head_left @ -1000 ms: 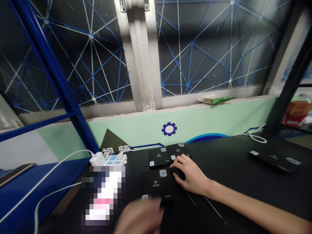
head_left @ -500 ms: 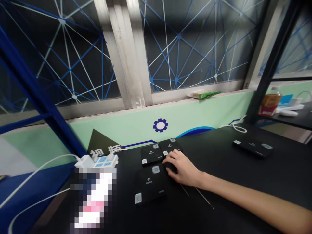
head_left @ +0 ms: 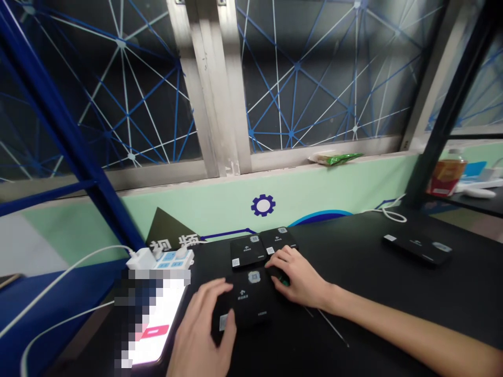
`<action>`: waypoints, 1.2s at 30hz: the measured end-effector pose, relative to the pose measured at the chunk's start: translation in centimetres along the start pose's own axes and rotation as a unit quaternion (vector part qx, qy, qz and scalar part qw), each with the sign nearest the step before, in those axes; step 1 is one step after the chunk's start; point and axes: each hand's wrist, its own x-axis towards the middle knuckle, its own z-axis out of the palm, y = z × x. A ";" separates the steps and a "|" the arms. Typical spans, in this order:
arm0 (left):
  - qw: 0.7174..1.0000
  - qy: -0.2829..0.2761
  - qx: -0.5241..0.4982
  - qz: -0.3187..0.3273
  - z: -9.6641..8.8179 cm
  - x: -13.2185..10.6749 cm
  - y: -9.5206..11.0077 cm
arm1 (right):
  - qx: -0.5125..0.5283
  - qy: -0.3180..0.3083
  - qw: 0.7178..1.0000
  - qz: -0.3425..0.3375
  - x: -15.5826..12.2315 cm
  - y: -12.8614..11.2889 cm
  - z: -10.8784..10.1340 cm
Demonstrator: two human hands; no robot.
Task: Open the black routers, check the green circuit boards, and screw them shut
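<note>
My left hand (head_left: 204, 324) reaches in from the bottom, fingers and thumb apart, at the left edge of a flat black box (head_left: 251, 303) with a white label and a printed code. Whether it touches the box, I cannot tell. My right hand (head_left: 296, 275) is curled over a small black object (head_left: 278, 274) with a green spot, mostly hidden under the palm and fingers. Behind the hands, two more flat black boxes lie side by side, a left box (head_left: 247, 252) and a right box (head_left: 280, 240). Thin pale lines (head_left: 334, 327) show on the table below my right wrist.
A lit phone (head_left: 157, 319), partly pixelated, lies at the left by a white power strip (head_left: 176, 259) with plugs and cables. Another black box (head_left: 418, 250) lies at the right, near a white cable (head_left: 393, 213). A green packet (head_left: 338, 158) rests on the window sill.
My left hand has come into view from below and moved up to the near box's left edge. My right hand stays over the small black object. The view has shifted slightly.
</note>
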 end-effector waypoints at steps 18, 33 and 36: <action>0.966 -0.145 0.094 0.193 0.3 7.8 1.4 | -0.033 0.024 0.999 0.017 -0.2 -0.4 0.5; 0.969 -0.170 -0.001 0.179 0.4 7.2 -0.3 | -0.040 0.042 0.998 0.029 -0.3 0.1 0.9; 0.972 -0.160 -0.012 0.170 0.8 7.0 -0.2 | -0.041 0.039 0.998 0.026 -0.3 0.1 0.9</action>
